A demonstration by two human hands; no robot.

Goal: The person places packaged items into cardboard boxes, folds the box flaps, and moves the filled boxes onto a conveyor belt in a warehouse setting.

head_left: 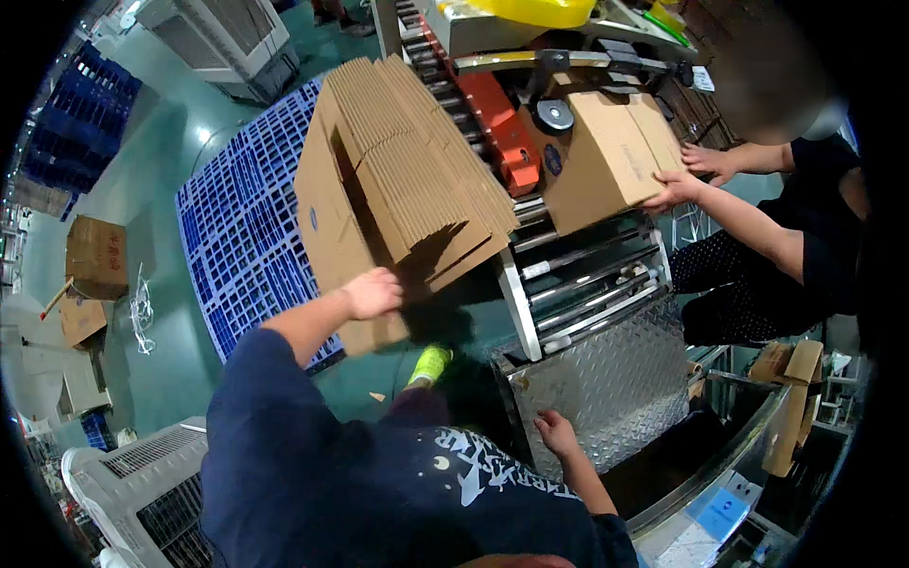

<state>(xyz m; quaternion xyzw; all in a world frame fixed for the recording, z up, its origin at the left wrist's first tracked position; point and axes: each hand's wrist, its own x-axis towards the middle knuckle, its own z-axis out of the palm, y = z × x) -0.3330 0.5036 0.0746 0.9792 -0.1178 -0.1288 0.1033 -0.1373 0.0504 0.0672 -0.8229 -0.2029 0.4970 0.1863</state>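
A stack of flattened cardboard boxes point(407, 156) stands on edge, leaning, on a blue plastic pallet point(237, 218). My left hand point(376, 293) is closed on the near edge of the outermost flattened cardboard box point(331, 222), which tilts a little apart from the rest. Its fingertips are partly hidden behind the board. My right hand point(557, 434) hovers over a diamond-plate metal sheet point(606, 379), holding nothing, with its fingers loosely bent and apart. To the right, a co-worker's hands point(684, 180) rest on a formed cardboard box point(606, 151) on the roller conveyor point(592, 275).
An orange-red guide point(497, 123) runs along the rollers, with machine framing above the formed box. The co-worker stands at the conveyor's right. A grey air cooler point(151, 492) is at lower left, another point(222, 43) at the top. Brown cartons point(95, 256) sit on the floor at left.
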